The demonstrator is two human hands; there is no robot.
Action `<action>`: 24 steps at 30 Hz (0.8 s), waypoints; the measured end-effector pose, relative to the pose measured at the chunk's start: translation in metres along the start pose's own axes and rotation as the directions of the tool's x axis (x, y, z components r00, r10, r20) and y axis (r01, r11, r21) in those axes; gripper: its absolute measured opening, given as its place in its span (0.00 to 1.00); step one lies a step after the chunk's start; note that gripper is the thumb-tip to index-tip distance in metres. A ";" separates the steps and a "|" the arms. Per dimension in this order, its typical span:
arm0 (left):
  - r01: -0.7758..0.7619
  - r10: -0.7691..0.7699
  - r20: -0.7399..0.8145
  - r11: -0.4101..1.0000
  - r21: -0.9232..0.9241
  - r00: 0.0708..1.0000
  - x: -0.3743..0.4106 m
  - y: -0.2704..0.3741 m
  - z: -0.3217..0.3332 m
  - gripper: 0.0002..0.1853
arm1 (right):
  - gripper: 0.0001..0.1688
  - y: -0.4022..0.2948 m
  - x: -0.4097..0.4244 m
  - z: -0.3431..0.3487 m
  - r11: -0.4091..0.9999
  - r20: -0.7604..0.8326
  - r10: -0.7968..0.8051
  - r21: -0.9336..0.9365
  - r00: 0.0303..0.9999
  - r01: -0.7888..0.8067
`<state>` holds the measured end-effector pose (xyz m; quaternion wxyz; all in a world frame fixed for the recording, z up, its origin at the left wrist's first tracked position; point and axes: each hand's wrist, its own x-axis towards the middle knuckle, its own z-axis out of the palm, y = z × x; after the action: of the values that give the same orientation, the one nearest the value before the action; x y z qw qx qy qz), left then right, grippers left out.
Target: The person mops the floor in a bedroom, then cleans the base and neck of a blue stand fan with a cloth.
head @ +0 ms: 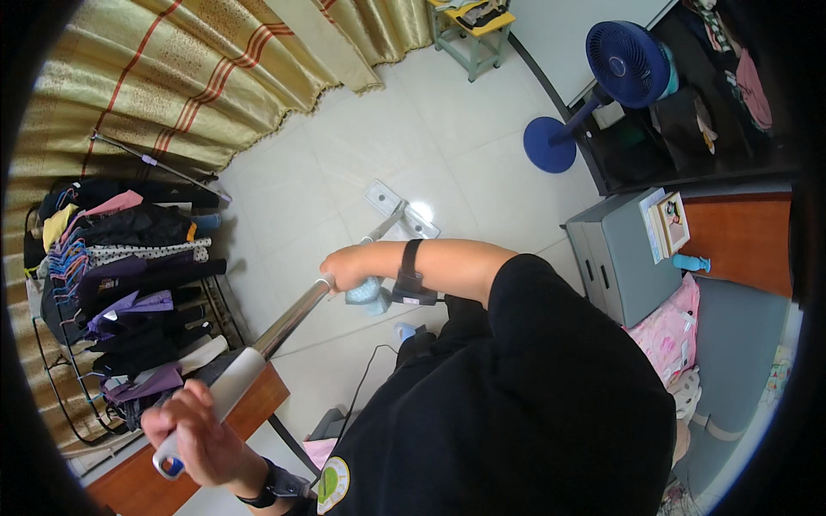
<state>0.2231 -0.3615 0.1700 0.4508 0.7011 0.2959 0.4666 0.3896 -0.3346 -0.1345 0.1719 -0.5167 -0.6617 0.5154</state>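
Observation:
A flat mop's long handle (pixel 293 322) runs slanting across the picture, from its looped end at the lower left to the mop head (pixel 381 197) on the pale tiled floor (pixel 393 129). My left hand (pixel 200 432) grips the pale sleeve near the looped end. Farther down the pole, my right hand (pixel 348 267) is closed around the metal tube; its fingers are mostly hidden behind the back of the hand. A light blue cloth-like item (pixel 368 293) shows just below my right hand; whether it touches the hand, I cannot tell.
A clothes rack (pixel 77 367) full of garments stands left, by gold curtains (pixel 258 51). A blue fan (pixel 548 145), a grey cabinet (pixel 635 271) and a bed (pixel 735 335) are on the right. A yellow-topped stool (pixel 474 39) stands beyond. A wooden tabletop (pixel 264 393) lies lower left; a black cable (pixel 364 380) trails near my feet.

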 end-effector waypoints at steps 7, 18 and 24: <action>-0.014 0.017 0.010 0.975 -0.221 1.000 0.007 -0.036 0.042 0.08 | 0.18 0.065 -0.022 -0.068 0.985 -0.173 0.107 -0.112 0.979 -0.128; 0.206 -0.154 0.206 0.944 -0.257 0.966 0.033 -0.125 0.184 0.08 | 0.11 0.195 -0.086 -0.173 0.848 -0.585 0.344 -0.143 0.735 -0.511; 0.209 -0.158 0.229 0.952 -0.222 0.961 0.038 -0.151 0.228 0.10 | 0.13 0.236 -0.092 -0.188 0.844 -0.652 0.379 -0.047 0.657 -0.534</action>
<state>0.4492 -0.3481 0.0119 0.6036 0.6546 0.2515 0.3793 0.6888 -0.3343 -0.2323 0.1810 -0.8230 -0.4708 0.2613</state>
